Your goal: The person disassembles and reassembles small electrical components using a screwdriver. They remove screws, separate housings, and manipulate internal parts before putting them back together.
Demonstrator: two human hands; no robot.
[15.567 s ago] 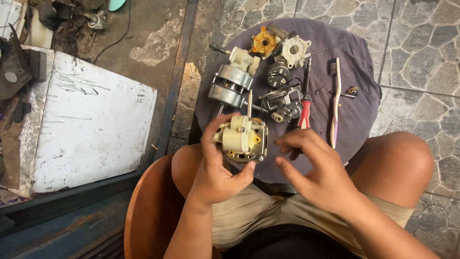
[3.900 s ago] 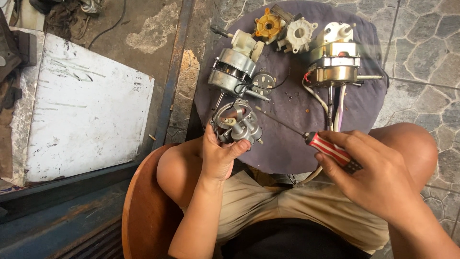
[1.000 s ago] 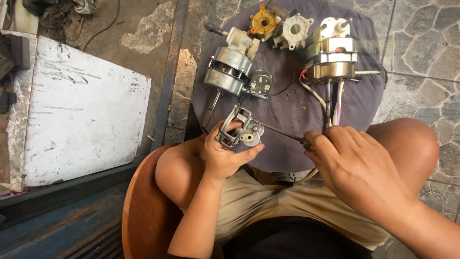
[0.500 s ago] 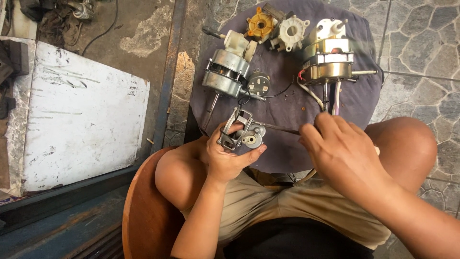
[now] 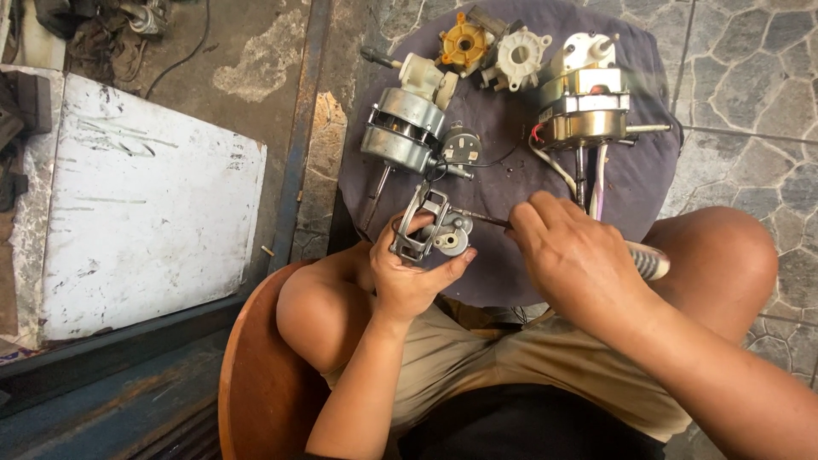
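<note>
My left hand point(image 5: 407, 274) grips a small grey metal motor part point(image 5: 433, 232) just above my left knee. My right hand point(image 5: 573, 253) is closed on a screwdriver point(image 5: 646, 261) with a striped handle; its thin shaft point(image 5: 486, 219) reaches left to the part. On the dark round cloth point(image 5: 503, 179) ahead lie a silver fan motor point(image 5: 400, 136), a second motor with a brass-coloured band point(image 5: 586, 106), a yellow gear piece point(image 5: 464, 44) and a white plastic gear housing point(image 5: 521, 56).
A white scratched board point(image 5: 141, 200) lies on the floor at left beside a metal rail point(image 5: 300, 128). Stone paving point(image 5: 737, 77) runs at right. I sit on a brown round stool point(image 5: 256, 375). Cables and clutter point(image 5: 128, 25) lie at top left.
My right hand has moved left toward the metal part, bringing the screwdriver tip onto it. My left hand holds the part almost still.
</note>
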